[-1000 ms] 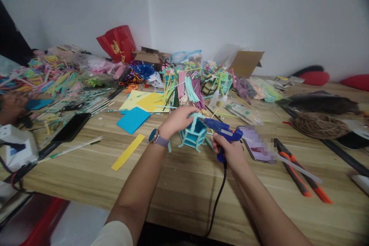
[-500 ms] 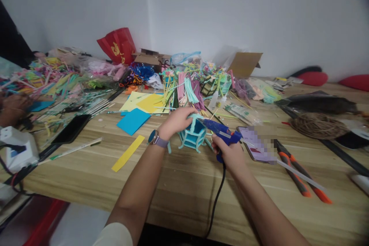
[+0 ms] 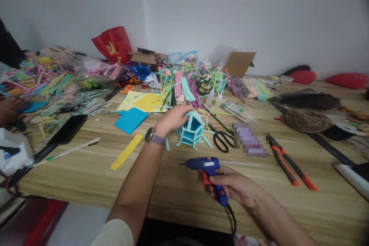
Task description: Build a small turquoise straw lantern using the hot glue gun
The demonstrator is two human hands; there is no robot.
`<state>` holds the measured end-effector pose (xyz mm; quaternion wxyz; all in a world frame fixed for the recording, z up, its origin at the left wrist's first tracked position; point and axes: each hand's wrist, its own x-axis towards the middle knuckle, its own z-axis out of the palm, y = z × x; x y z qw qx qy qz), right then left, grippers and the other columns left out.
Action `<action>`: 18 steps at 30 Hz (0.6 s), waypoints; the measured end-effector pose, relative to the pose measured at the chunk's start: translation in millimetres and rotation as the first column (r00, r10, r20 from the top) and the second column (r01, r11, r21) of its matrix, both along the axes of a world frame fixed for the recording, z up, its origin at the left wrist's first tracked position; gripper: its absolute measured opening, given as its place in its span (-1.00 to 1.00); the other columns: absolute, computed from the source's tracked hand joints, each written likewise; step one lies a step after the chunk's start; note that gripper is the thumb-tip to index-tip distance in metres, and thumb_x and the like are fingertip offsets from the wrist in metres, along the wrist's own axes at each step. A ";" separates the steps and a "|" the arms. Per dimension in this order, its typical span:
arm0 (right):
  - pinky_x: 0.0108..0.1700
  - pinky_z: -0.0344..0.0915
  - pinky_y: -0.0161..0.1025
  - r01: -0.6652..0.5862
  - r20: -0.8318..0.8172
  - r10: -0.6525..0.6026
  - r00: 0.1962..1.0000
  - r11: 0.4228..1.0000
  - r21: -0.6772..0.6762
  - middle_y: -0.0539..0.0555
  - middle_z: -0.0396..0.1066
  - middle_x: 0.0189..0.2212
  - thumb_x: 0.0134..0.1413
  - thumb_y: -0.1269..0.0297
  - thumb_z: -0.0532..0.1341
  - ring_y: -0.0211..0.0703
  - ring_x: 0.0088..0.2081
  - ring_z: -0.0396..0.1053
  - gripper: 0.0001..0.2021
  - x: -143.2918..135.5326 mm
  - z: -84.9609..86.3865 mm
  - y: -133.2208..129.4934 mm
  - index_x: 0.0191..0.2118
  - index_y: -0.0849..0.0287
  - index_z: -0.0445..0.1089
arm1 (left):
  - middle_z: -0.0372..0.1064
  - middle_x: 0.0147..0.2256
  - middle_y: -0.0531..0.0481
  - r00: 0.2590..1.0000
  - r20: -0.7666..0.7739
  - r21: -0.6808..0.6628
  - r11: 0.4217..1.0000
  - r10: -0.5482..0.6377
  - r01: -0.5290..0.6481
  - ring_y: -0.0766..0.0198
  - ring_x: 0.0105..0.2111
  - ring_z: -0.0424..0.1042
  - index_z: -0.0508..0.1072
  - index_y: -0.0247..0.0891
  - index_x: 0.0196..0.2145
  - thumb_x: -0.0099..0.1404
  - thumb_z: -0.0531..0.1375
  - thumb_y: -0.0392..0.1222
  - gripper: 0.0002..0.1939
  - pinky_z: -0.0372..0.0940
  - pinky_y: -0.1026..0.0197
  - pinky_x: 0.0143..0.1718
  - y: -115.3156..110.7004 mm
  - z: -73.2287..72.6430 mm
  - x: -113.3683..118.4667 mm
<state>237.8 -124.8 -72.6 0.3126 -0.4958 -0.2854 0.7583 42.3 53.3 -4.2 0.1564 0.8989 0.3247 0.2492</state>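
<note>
A small turquoise house-like shelf (image 3: 190, 132) with a peaked top stands upright on the wooden table (image 3: 121, 188). My left hand (image 3: 175, 117), with a watch at the wrist, is closed at the upper left side of this house; its fingertips are partly hidden behind the roof. In my right hand (image 3: 227, 184) is a blue glue gun (image 3: 205, 164) with a red trigger, its nozzle pointing left, apart from and in front of the house. Short turquoise pieces (image 3: 206, 141) lie on both sides of the house.
Black scissors (image 3: 221, 141), a phone (image 3: 250, 140) and orange-handled pliers (image 3: 291, 163) lie to the right. Blue paper (image 3: 131, 120) and a yellow strip (image 3: 126, 152) are at left. Craft stems (image 3: 187, 88) are heaped behind. Another person's hand (image 3: 10, 107) is at far left.
My right hand has drawn the glue gun away from the house, toward me, and turned it to point left. The scissors now show. My left hand stays at the house.
</note>
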 end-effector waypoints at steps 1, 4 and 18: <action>-0.36 0.37 -0.34 -0.048 0.032 0.048 0.998 0.999 0.009 0.01 0.44 -0.55 -0.41 0.24 0.51 -0.32 -0.52 0.40 -0.64 -1.6 -1.6 0.9 -0.41 0.28 0.48 | 0.41 0.04 -0.06 1.000 -0.019 0.017 1.000 0.008 -0.008 0.19 0.06 0.35 0.38 -0.21 0.02 0.18 0.11 -0.46 -0.55 0.21 0.06 0.14 -1.7 1.8 -0.8; -0.43 0.35 -0.35 -0.164 0.234 0.147 0.961 0.985 0.058 0.03 0.46 -0.57 -0.35 0.14 0.45 -0.28 -0.54 0.41 -0.65 -3.7 -2.1 10.6 -0.43 0.28 0.47 | 0.39 0.05 -0.08 0.995 -0.039 0.101 0.991 0.089 -0.085 0.14 0.08 0.30 0.38 -0.20 0.02 0.22 0.10 -0.44 -0.58 0.17 0.03 0.15 -12.2 11.6 -3.8; -0.57 -0.04 -0.32 -0.568 0.934 -0.172 0.312 0.754 0.329 0.00 0.32 -0.71 0.02 0.09 0.22 -0.28 -0.65 0.20 -0.65 26.3 22.7 59.4 -0.66 0.15 0.30 | 0.45 -0.46 0.03 0.953 -0.098 -0.142 0.943 0.288 -0.300 0.20 -0.40 0.43 0.44 -0.19 -0.11 0.29 0.12 -0.08 -0.74 0.17 0.26 -0.41 -82.2 3.6 8.6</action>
